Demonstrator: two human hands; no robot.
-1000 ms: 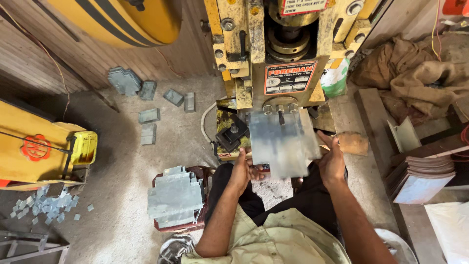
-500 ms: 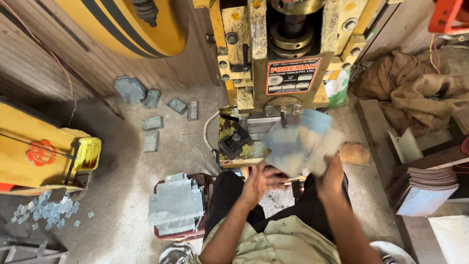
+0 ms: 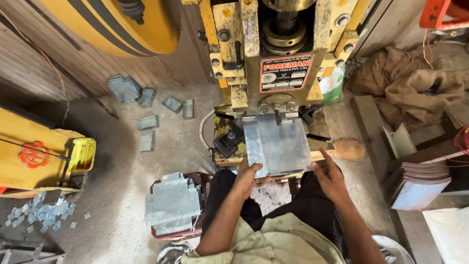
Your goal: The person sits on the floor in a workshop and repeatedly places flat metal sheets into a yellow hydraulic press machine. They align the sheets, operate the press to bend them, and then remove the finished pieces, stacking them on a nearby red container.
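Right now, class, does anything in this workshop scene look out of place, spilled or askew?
Yes. Small grey metal offcuts lie scattered loose on the floor at the left, and several grey metal pieces sit strewn at odd angles near the wall. The metal sheet, held by left hand and right hand, lies square.

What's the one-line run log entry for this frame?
left hand: grips near edge of flat grey metal sheet | right hand: on same sheet's near right corner | sheet: flat on yellow press machine bed
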